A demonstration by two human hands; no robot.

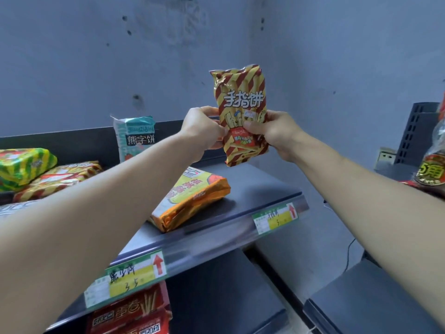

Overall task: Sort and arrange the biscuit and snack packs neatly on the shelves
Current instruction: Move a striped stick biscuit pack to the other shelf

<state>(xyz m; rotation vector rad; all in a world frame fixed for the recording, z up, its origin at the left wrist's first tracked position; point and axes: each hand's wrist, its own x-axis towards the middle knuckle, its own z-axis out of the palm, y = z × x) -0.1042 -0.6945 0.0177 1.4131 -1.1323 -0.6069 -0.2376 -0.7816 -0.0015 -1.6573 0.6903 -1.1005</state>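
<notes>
Yellow-and-brown striped, the finger-biscuit pack (240, 112) is upright in the air above the right end of the top shelf (255, 186), held by 2 hands. The left hand (202, 128) pinches its left edge; the right hand (272, 133) curls round its right side, thumb on the front. The placing step looks in hand: next, lower it upright onto the bare shelf beside the orange pack (192, 196).

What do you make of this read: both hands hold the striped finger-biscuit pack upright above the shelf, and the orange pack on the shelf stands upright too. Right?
One thing is wrong. In the head view the orange pack lies flat on the shelf, not upright. The rest stands: the left hand and right hand both grip the striped finger-biscuit pack, held upright above the shelf.
</notes>
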